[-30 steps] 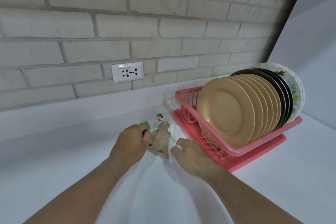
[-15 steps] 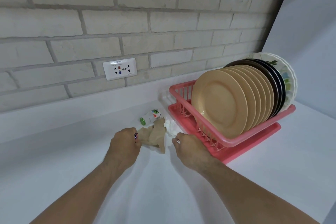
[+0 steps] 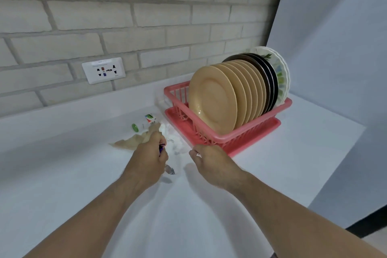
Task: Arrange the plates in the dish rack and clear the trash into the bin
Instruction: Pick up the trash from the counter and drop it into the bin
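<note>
pink rack (image 3: 230,141) holds the plates (image 3: 213,100) upright. Trash left of it: brown paper (image 3: 129,142), white tissue (image 3: 174,142), small bottle (image 3: 144,124), probably light and crushable, so bunch it. left hand (image 3: 146,163) clutches a foil wrapper (image 3: 161,148), right hand (image 3: 211,163) curled, can't tell on what

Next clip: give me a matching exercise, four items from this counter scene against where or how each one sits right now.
Things:
1. tan plates
2. small bottle
3. brown paper
4. wall socket

Place or state:
A. set in the brick wall
B. lying on its side on the counter
C. upright in the pink rack
D. crumpled by the left hand

Pairs: 1-C; 2-B; 3-D; 4-A
</note>
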The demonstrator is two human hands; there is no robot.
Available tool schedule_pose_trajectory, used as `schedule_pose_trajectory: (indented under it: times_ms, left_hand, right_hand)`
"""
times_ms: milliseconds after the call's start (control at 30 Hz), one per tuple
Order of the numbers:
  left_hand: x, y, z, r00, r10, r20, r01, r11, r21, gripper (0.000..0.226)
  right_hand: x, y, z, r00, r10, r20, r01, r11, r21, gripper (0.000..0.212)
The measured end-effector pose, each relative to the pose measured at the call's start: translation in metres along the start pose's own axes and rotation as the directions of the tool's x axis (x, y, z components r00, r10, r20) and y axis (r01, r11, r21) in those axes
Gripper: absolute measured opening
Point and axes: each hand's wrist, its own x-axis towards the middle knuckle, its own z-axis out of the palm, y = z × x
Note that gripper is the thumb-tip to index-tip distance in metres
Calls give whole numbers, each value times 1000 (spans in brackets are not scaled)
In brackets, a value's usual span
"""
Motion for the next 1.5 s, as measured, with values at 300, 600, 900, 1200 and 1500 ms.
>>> schedule_pose_trajectory:
  times_ms: [300,600,900,1200,1500]
  left_hand:
    - [-36,86,89,989,136,-50,-127,981,149,35]
    - [-92,215,213,990,132,-54,-120,977,176,27]
    - [-116,289,299,993,105,58,-101,993,-60,38]
    - [-111,290,352,980,162,118,-165,986,23,19]
    - [-104,196,461,961,235,146,-244,969,49,30]
  right_hand:
    - [-79,87,-64,997,76,-4,-75,992,106,28]
    - [-163,232,-138,997,81,-19,-79,991,109,28]
    - [-214,321,-194,988,141,55,-146,982,115,27]
    - [-219,371,-185,976,209,69,-218,955,199,22]
    - [-221,473,-55,948,317,2,-304,906,294,20]
